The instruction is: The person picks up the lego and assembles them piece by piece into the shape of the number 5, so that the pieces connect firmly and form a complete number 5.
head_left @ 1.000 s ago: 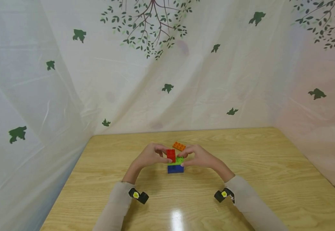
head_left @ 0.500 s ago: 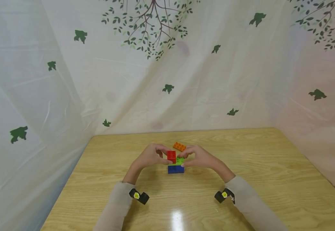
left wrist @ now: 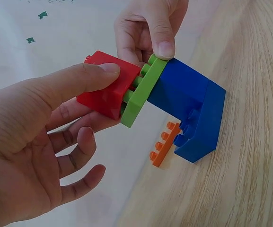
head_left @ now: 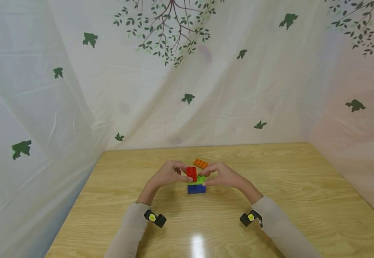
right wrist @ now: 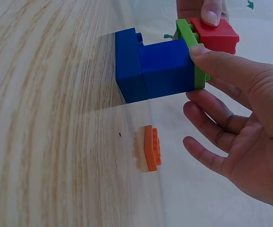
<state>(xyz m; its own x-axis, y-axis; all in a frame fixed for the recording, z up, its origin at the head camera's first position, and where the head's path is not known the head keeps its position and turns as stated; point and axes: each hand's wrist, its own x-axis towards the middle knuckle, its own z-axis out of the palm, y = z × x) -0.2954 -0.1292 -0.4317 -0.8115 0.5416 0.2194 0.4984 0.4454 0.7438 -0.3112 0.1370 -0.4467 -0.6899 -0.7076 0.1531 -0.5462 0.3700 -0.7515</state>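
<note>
In the head view my left hand (head_left: 169, 175) pinches a red toy building brick (head_left: 191, 173) between thumb and fingers. The brick is over the left part of a thin light-green brick (left wrist: 143, 93), whose studs show beside it; I cannot tell whether it is fully seated. My right hand (head_left: 221, 175) pinches the green brick near its right end, its thumb (right wrist: 200, 50) on the edge. Below the green are two stacked blue bricks: an upper one (right wrist: 167, 65) and a longer lower one (right wrist: 130, 66) on the table. The green overhangs the upper blue brick, with a gap underneath.
A flat orange brick (head_left: 200, 163) lies on the wooden table (head_left: 109, 215), just behind the stack. A pale curtain (head_left: 135, 107) with printed leaves and birds hangs behind the table and at both sides.
Both hands keep their hold on the bricks. The red brick dips slightly and then rises a little, its top tilting; the rest of the stack stays in place.
</note>
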